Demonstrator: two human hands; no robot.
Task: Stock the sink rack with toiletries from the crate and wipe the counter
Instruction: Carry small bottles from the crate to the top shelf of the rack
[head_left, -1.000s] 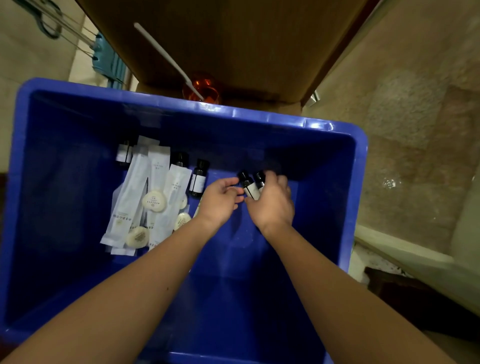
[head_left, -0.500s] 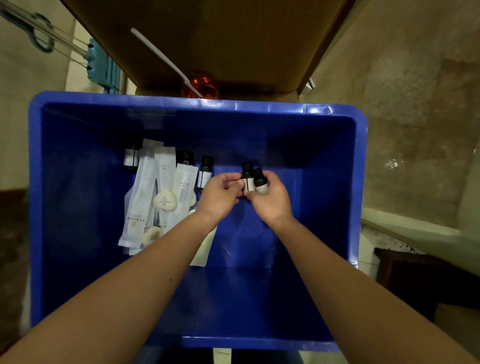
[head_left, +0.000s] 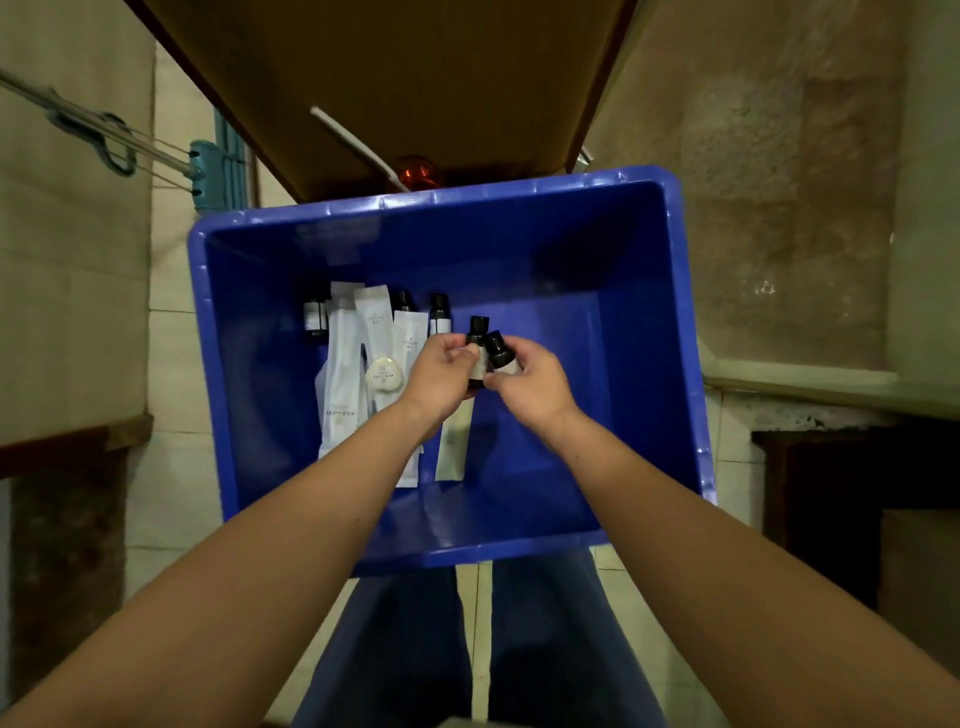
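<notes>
A blue plastic crate (head_left: 675, 332) stands on the floor in front of me. Above its inside, my left hand (head_left: 441, 371) pinches one small dark bottle (head_left: 476, 332) with a white label. Right beside it, my right hand (head_left: 530, 387) grips a second small dark bottle (head_left: 501, 353). The two bottles touch. On the crate floor to the left lie several white sachets (head_left: 340, 374), a round white soap (head_left: 383, 372) and more dark bottles (head_left: 439, 312). Another sachet (head_left: 454, 441) lies under my left wrist.
A brown wooden door or panel (head_left: 415, 78) rises behind the crate, with a white stick (head_left: 358, 148) and an orange object (head_left: 418, 169) at its foot. A teal mop head (head_left: 208, 171) leans at the left wall. A stone ledge (head_left: 810, 384) runs along the right.
Both hands have lifted the two small bottles up from the crate floor. My head has pulled back, so the crate looks smaller and my legs show below it.
</notes>
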